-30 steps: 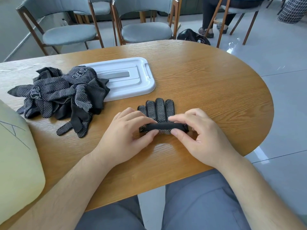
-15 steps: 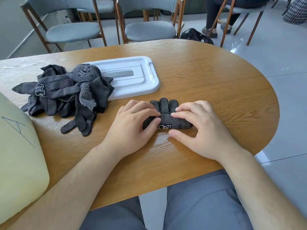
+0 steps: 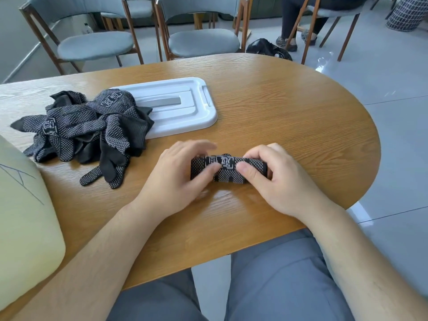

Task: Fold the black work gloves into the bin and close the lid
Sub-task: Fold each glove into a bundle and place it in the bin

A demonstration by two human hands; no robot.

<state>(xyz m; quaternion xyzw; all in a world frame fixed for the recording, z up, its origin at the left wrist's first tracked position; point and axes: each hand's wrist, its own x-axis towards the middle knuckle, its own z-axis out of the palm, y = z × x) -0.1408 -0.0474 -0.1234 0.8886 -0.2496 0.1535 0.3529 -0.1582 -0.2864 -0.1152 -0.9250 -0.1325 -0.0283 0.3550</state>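
A black dotted work glove [image 3: 228, 169] lies rolled into a short bundle on the wooden table [image 3: 289, 117] in front of me. My left hand [image 3: 176, 177] grips its left end, thumb on the near side and fingers curled over the top. My right hand [image 3: 275, 179] grips the right end the same way. A heap of several more black gloves [image 3: 85, 133] lies to the left. The white bin lid [image 3: 178, 105] rests flat behind the heap. A pale rounded bin edge [image 3: 25, 218] shows at the far left.
Two grey-cushioned chairs [image 3: 203, 41] stand behind the table. A person's legs [image 3: 291, 22] and a black bag [image 3: 268, 49] are on the floor beyond. The table's curved right edge drops to grey tile floor.
The glove lay flat with its fingers showing a second ago. Both hands have rolled it away from me into a compact bundle, and the fingers are now tucked out of sight.
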